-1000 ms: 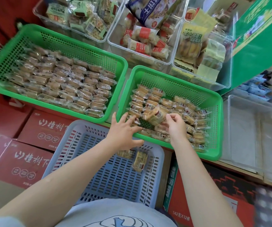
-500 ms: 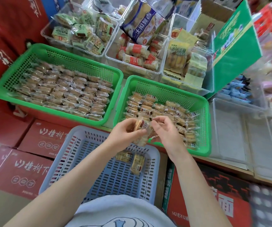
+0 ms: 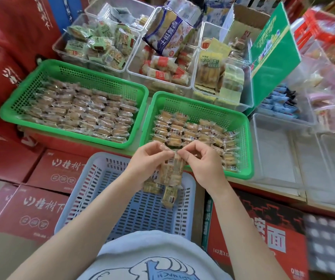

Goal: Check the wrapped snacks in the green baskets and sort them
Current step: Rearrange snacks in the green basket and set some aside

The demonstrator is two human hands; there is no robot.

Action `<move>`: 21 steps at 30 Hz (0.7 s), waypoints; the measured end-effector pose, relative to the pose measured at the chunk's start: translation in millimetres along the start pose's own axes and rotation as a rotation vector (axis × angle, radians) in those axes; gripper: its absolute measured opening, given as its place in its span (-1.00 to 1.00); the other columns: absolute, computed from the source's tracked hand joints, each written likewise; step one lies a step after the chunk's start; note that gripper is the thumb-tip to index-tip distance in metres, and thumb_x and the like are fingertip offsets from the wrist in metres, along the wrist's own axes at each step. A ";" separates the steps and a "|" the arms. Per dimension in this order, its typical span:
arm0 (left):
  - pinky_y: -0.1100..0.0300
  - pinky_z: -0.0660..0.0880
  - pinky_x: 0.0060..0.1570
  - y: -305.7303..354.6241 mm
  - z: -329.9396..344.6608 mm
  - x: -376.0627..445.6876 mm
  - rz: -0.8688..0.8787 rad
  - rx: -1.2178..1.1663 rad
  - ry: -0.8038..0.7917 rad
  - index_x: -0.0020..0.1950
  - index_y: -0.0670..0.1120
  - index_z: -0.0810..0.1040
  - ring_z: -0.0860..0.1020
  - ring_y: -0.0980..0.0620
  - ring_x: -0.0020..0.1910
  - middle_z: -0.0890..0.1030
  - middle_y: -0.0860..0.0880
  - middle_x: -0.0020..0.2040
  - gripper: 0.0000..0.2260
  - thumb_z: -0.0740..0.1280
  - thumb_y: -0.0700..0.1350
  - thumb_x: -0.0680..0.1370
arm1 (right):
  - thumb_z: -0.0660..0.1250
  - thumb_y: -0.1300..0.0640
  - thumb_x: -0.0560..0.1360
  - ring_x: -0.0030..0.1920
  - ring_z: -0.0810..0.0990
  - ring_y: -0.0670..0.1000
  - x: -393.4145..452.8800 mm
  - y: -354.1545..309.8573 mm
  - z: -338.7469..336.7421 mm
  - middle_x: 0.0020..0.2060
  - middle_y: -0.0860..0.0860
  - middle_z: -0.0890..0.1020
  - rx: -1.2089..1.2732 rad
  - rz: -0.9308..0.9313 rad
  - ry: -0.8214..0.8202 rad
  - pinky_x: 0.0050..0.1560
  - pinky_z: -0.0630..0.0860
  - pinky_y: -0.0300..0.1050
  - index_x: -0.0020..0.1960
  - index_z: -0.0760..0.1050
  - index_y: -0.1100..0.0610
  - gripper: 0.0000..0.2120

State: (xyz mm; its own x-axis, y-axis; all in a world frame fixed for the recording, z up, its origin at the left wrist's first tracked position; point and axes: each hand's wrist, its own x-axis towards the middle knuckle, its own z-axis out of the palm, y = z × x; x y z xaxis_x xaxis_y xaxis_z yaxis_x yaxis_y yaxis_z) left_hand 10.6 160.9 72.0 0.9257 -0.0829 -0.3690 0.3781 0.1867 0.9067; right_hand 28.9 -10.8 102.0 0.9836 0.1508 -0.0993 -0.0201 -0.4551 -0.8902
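The left hand [image 3: 147, 162] and the right hand [image 3: 204, 164] are holding 1 wrapped snack [image 3: 171, 170] between them. The fingers of both hands are curling and pinching the top edge of the clear wrapper, and the snack is hanging down from this edge, upright. It is hanging above the far end of the blue basket [image 3: 94, 190], just in front of the near rim of the right green basket [image 3: 243, 138].

In the blue basket 2 snacks [image 3: 169, 196] are lying near its far end, just under the held one. One of them is partly hidden behind the left hand.

The right green basket is holding snacks in rows, mostly in its middle and near part, and the far part of its floor is showing bare mesh. The left green basket [image 3: 17, 102] is standing just beside it, and its floor is almost fully covered with rows of snacks.

Behind the green baskets, clear bins [image 3: 184, 83] are standing with other packets, green ones, red and white ones and yellow ones. A big blue bag [image 3: 168, 35] is lying on top of the middle bin. At the right, a green board [image 3: 273, 57] is standing tilted, and the things behind it are blurred, perhaps more packets. Red cartons [image 3: 35, 211] are lying under and beside the blue basket.
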 end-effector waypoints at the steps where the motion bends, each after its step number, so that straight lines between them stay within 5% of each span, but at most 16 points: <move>1: 0.19 0.56 -0.22 1.7 -1.0 -0.5 -0.002 -0.003 -0.001 -0.15 -0.16 0.56 0.60 0.03 -0.22 0.64 -0.10 -0.19 -0.87 0.47 -0.19 0.54 | 0.47 0.14 0.52 -0.32 0.54 0.03 -1.9 -2.0 -1.8 -0.31 0.07 0.63 0.007 -0.006 0.014 -0.27 0.50 -0.14 -0.16 0.62 0.13 -0.89; 3: 0.16 0.61 -0.13 6.5 -3.1 -2.4 -0.030 0.016 -0.015 -0.18 -0.16 0.63 0.64 0.01 -0.18 0.68 -0.11 -0.17 -0.90 0.48 -0.20 0.52 | 0.50 0.14 0.49 -0.34 0.51 -0.09 -5.6 -3.6 -4.6 -0.33 0.07 0.62 0.056 0.015 0.048 -0.29 0.48 -0.27 -0.18 0.61 0.14 -0.88; 7: 0.12 0.63 -0.11 8.2 -5.3 -8.2 -0.088 0.010 -0.009 -0.06 -0.18 0.73 0.70 -0.05 -0.10 0.74 -0.15 -0.07 -0.87 0.50 -0.12 0.49 | 0.50 0.07 0.48 -0.30 0.47 -0.03 -11.1 0.2 -5.2 -0.32 0.15 0.52 0.170 0.084 0.072 -0.26 0.47 -0.19 -0.14 0.55 0.21 -0.77; 11: 0.10 0.63 -0.13 0.5 -4.8 -13.0 -0.138 -0.205 0.116 -0.02 -0.23 0.69 0.71 -0.09 -0.09 0.73 -0.18 -0.07 -0.84 0.42 -0.13 0.56 | 0.43 -0.20 0.47 -0.03 0.63 -0.06 -16.1 7.4 -2.9 -0.02 -0.01 0.64 0.212 0.237 -0.187 -0.11 0.57 -0.19 0.17 0.49 0.05 -0.59; 14: 0.08 0.66 -0.13 -3.1 -9.7 -11.6 -0.141 -0.208 0.175 0.01 -0.24 0.62 0.72 -0.07 -0.13 0.71 -0.19 -0.08 -0.85 0.33 -0.16 0.64 | 0.45 0.03 0.54 0.02 0.69 0.10 -21.8 13.1 2.4 0.03 0.08 0.70 0.244 0.269 -0.191 -0.04 0.65 0.03 0.17 0.52 0.02 -0.76; 18: 0.03 0.65 -0.05 -3.7 -20.5 -12.2 -0.137 -0.062 -0.034 0.22 -0.09 0.57 0.71 -0.12 0.03 0.69 -0.14 0.12 -0.70 0.45 -0.04 0.52 | 0.49 0.18 0.50 -0.07 0.66 0.04 -23.5 7.1 6.2 0.00 0.16 0.68 0.341 0.230 -0.047 -0.08 0.61 -0.10 0.17 0.51 0.07 -0.71; 21: 0.17 0.62 -0.08 -2.3 -23.9 -19.1 -0.112 0.142 -0.172 0.17 0.00 0.63 0.71 -0.03 -0.04 0.72 -0.10 0.03 -0.58 0.61 0.01 0.36 | 0.51 0.19 0.47 0.02 0.68 0.06 -21.7 0.9 9.1 0.00 0.09 0.70 0.347 0.194 -0.062 0.05 0.64 -0.01 0.15 0.55 0.07 -0.71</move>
State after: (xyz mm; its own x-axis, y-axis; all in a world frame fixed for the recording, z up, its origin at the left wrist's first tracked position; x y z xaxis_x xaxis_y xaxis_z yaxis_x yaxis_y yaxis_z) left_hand -7.8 185.5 72.1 0.8586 -0.2633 -0.4398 0.4626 0.0280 0.8861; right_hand 5.9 -6.5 99.3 0.9430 0.1487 -0.2978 -0.2746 -0.1581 -0.9485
